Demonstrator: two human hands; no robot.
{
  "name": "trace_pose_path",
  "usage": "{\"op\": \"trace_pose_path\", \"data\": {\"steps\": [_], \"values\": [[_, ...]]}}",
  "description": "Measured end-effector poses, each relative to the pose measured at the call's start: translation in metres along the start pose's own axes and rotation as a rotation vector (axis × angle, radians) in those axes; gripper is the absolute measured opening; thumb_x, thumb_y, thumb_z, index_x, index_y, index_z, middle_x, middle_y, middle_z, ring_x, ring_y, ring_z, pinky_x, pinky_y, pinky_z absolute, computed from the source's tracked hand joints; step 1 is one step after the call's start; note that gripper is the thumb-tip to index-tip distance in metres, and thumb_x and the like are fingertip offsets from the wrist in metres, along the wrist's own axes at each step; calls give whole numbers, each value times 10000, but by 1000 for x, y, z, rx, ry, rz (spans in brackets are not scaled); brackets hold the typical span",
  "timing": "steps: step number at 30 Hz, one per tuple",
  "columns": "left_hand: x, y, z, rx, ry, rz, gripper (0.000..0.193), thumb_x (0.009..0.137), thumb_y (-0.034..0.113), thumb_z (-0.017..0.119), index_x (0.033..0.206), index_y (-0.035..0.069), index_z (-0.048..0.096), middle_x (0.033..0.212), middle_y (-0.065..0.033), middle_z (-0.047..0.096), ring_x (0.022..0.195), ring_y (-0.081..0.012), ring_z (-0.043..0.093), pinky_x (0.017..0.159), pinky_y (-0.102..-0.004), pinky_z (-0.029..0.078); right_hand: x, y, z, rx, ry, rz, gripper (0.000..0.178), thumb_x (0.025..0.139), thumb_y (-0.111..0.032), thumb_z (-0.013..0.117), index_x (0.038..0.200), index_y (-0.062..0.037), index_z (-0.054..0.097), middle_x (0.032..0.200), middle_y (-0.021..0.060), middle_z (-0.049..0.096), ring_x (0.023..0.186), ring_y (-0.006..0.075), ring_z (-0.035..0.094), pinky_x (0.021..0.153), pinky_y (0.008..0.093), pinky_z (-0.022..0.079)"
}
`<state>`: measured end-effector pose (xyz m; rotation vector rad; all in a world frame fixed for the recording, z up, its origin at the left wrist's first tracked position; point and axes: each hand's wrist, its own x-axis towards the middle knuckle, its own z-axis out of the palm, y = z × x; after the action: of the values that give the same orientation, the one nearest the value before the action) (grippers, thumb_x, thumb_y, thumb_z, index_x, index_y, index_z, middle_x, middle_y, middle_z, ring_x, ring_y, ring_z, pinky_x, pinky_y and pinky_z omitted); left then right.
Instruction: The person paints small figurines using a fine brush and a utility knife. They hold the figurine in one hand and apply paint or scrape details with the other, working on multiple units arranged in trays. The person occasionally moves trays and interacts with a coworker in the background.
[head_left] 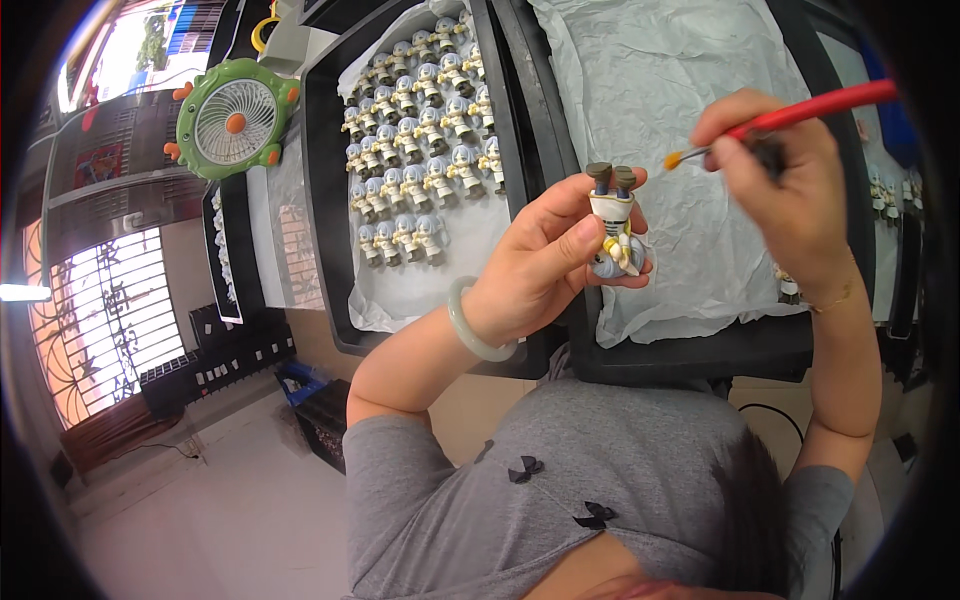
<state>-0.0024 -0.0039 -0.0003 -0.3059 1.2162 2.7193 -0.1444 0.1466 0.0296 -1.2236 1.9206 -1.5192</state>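
In my left hand (pixel 540 245) is a small painted figurine (pixel 614 212), turned upside down with its dark boots up and its pale blue-grey hair at the bottom. Thumb and fingers close around its body and head. My right hand (pixel 795 185) grips a red-handled paintbrush (pixel 840 103). The brush's orange-yellow tip points at the figurine from the right, a short gap away from the boots. Something dark shows under the right fingers; I cannot make out what it is. Beneath both hands lies crumpled white paper (pixel 665 110) in a black tray (pixel 700 355).
To the left, another black tray (pixel 325 200) holds rows of similar figurines (pixel 410 185) on white paper. A green fan (pixel 236 122) stands beyond its left side. Near my right wrist sits one figurine (pixel 788 288); more figurines (pixel 888 198) are at the far right.
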Motion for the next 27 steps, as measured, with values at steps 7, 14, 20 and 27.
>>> {"op": "trace_pose_path", "data": {"steps": [7,14,20,27], "values": [[-2,2,4,95,16,19,451,831,254,469,1200,63,294,1012,-96,442,942,-232,494,780,-372,444,10,14,3,-116,-96,137,122,708,-92,468,692,23,507,597,87,505,524,128,493,488,261,376],[-4,3,-2,56,-141,184,406,776,235,561,1093,76,364,936,-76,439,1008,-252,454,897,-469,369,2,25,-6,-485,-120,195,191,738,-78,419,902,16,437,592,141,450,535,218,476,542,322,379],[-6,4,-2,155,-116,249,363,718,234,635,955,95,398,899,-73,452,949,-260,456,820,-406,414,3,-2,-4,333,-77,303,199,799,-57,356,976,-37,445,720,84,530,536,114,520,507,196,448],[-3,5,0,533,-110,588,410,620,29,686,890,108,388,840,-81,458,909,-270,482,796,-380,427,-1,19,-30,879,-28,228,354,841,-124,413,1143,41,328,945,160,513,754,146,584,551,159,492]]}}
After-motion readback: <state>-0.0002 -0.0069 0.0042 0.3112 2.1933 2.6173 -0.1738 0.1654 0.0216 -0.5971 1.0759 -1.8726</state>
